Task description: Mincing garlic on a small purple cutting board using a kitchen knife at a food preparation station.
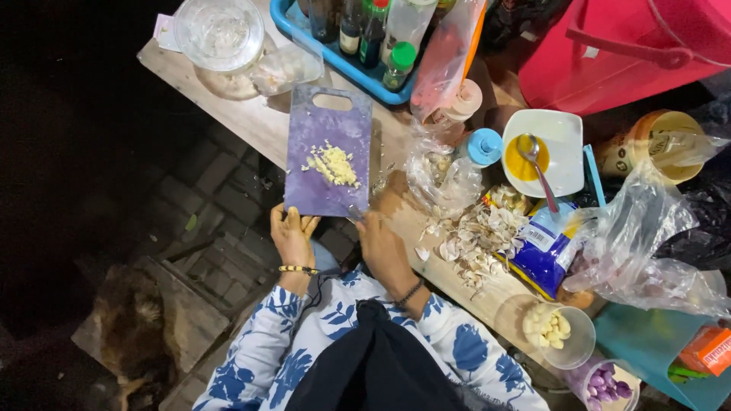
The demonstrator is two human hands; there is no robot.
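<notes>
Two hands are resting at the near end of our purple cutting board (327,160), whose long axis runs 12 to 6. Our left hand (292,236) is gripping the 7 o'clock corner; our right hand (383,247), nearer 5 o'clock, is curling downward, grip unclear. Chopped garlic (333,164) is sitting mid-board, toward 12.

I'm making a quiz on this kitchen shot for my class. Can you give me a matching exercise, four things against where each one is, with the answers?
Things:
1. chopped garlic
2. spoon
3. peeled garlic cloves
4. bottles

Places:
A. in the blue tray
B. in a clear cup near the lower right
C. on the purple cutting board
D. in the white square dish with yellow liquid

Pairs: 1-C, 2-D, 3-B, 4-A
</notes>
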